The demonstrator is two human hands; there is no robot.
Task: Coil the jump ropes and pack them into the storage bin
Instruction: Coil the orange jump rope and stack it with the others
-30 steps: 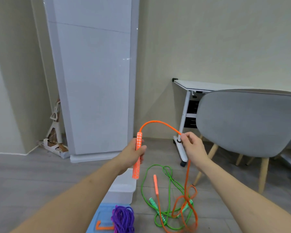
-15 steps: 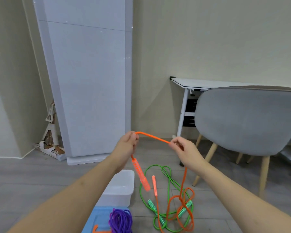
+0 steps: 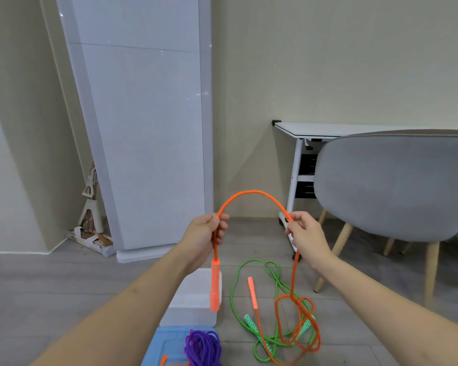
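Observation:
An orange jump rope [image 3: 251,193] arches between my two hands. My left hand [image 3: 205,233] pinches the cord, and one orange handle [image 3: 214,286] hangs straight down below it. My right hand [image 3: 304,232] grips the cord further along; from there it drops to a loose pile [image 3: 296,328] on the floor, where its other handle [image 3: 252,293] lies. A green jump rope [image 3: 249,307] is tangled under that pile. The white storage bin [image 3: 196,305] stands on the floor below my left hand. A coiled purple rope [image 3: 202,347] lies on a blue lid [image 3: 159,347].
A grey chair [image 3: 391,186] on wooden legs stands at the right, in front of a white desk [image 3: 315,128]. A tall white cabinet [image 3: 143,128] stands at the back left, with a cardboard stand [image 3: 90,207] beside it. The floor is grey wood.
My hands rose and moved closer together, bending the straight cord between them into a high arch. The handle below my left hand now hangs vertically instead of slanting.

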